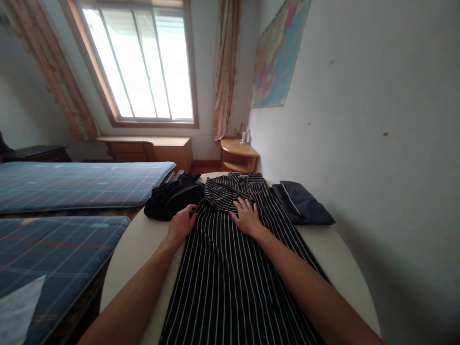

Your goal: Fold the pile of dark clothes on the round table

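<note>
A black garment with white stripes (230,278) lies spread lengthwise over a pale round table (132,254), its collar at the far edge. A sleeve is folded across its upper part. My right hand (246,216) rests flat on the cloth near the chest, fingers spread. At the garment's left edge, by the folded sleeve, is my left hand (182,223); its fingers are bent against the cloth edge, and whether they pinch the fabric is too small to tell.
A black bundle (174,195) sits at the table's far left, and a folded dark cloth (304,203) at the far right. Two plaid mattresses (82,184) stand left of the table. A white wall (377,167) borders the right side. Beyond are a desk (172,151) and corner shelf (239,147).
</note>
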{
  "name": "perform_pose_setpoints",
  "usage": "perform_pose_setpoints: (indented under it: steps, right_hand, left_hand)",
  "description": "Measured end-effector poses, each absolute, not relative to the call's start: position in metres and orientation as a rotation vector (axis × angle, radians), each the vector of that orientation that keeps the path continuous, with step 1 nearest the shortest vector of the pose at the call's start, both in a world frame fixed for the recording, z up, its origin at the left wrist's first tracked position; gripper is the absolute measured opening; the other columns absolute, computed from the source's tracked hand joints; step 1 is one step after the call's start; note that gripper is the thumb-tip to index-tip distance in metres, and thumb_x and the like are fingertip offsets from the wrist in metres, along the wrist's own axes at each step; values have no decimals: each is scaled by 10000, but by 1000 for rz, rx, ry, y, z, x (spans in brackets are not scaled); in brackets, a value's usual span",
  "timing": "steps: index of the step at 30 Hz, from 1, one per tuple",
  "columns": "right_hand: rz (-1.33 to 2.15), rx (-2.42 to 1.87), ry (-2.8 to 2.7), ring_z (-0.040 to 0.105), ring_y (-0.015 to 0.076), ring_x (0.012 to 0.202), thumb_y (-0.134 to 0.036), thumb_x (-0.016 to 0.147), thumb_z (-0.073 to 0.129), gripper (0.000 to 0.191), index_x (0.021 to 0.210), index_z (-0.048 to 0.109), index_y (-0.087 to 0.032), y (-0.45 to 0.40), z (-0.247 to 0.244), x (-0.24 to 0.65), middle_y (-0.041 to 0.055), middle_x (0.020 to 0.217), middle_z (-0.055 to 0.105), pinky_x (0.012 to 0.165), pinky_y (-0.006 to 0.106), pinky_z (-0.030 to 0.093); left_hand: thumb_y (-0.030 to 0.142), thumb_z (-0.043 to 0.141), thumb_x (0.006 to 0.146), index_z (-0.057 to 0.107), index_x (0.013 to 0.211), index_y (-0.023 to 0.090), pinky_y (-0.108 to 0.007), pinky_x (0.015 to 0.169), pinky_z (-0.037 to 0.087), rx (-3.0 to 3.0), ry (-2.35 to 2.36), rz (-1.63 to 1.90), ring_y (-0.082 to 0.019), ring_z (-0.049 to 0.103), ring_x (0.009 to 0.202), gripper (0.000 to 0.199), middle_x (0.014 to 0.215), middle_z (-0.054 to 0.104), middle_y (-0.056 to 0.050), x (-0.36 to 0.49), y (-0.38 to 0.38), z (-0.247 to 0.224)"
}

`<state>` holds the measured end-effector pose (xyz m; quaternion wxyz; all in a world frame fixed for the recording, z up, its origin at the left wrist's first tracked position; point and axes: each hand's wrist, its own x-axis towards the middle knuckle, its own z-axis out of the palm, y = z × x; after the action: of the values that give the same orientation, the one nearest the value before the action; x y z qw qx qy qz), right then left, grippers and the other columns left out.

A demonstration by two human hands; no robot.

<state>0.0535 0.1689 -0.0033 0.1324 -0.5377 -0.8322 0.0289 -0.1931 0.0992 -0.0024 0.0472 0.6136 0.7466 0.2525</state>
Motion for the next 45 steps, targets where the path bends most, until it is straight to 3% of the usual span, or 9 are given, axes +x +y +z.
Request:
perform_pose_setpoints:
  steps: [5, 8, 10, 13, 24, 30, 37, 42, 45]
  right_hand:
    - [160, -985, -2587, 544, 234, 1133, -380, 935, 533, 266, 1080, 626, -178, 84, 24, 37, 109, 1192, 619, 982, 383, 394]
    - [165, -715, -2779, 589, 242, 929, -533, 864, 588, 361, 885, 631, -176, 20, 29, 27, 81, 956, 648, 881, 412, 434]
    - [151, -573, -2857, 596, 254, 880, -646, 797, 608, 483, 883, 623, -170, -13, 20, 19, 84, 919, 654, 853, 431, 445]
    - [96, -445, -2976, 610, 212, 754, -506, 868, 595, 329, 867, 599, -177, -40, -3, 8, 58, 836, 667, 754, 378, 463]
    - [119, -496, -2866, 635, 199, 713, -476, 817, 594, 295, 812, 594, -181, -46, -25, 3, 41, 796, 692, 732, 356, 444]
    - [189, -511, -2815, 659, 224, 714, -749, 766, 512, 577, 883, 598, -191, -48, -30, -6, 51, 817, 697, 701, 362, 460]
    - [302, -589, -2762, 664, 207, 748, -514, 809, 582, 322, 866, 622, -200, -46, -31, -6, 33, 831, 704, 779, 372, 457]
    - [342, -640, -2802, 671, 272, 834, -745, 713, 584, 595, 906, 617, -184, -47, -28, -7, 82, 897, 708, 853, 456, 458]
    - [314, -685, -2883, 677, 282, 801, -673, 745, 602, 548, 912, 626, -152, -51, -13, -12, 118, 872, 717, 876, 482, 451]
  left_hand:
    - [337, 543, 935, 596, 1215, 261, -268, 748, 486, 1864, 2305, 773, -200, 699, 898, 295, 1050, 739, -33, -194, 101, -2]
    - [366, 543, 928, 602, 1210, 269, -285, 734, 491, 1860, 2373, 754, -216, 705, 884, 304, 1028, 745, -32, -192, 100, 0]
    - [385, 547, 920, 606, 1203, 272, -298, 728, 495, 1849, 2423, 745, -231, 707, 888, 310, 1013, 749, -29, -192, 99, 1]
    - [400, 536, 917, 612, 1193, 279, -306, 729, 499, 1837, 2465, 740, -237, 708, 890, 311, 1001, 751, -27, -192, 97, 1]
    - [388, 497, 929, 617, 1193, 289, -315, 753, 506, 1846, 2485, 753, -239, 708, 887, 306, 995, 754, -25, -191, 96, 0]
    - [383, 505, 928, 621, 1191, 287, -321, 753, 505, 1843, 2473, 746, -243, 709, 888, 303, 1004, 752, -35, -190, 96, 0]
    - [368, 496, 929, 625, 1181, 280, -309, 748, 500, 1858, 2472, 747, -237, 710, 879, 295, 997, 753, -33, -188, 95, 0]
    - [358, 493, 927, 627, 1180, 276, -308, 748, 501, 1862, 2484, 755, -237, 710, 865, 298, 987, 752, -30, -188, 97, -4]
    - [349, 487, 928, 619, 1199, 271, -311, 769, 502, 1854, 2487, 768, -235, 707, 878, 312, 998, 749, -37, -186, 97, -5]
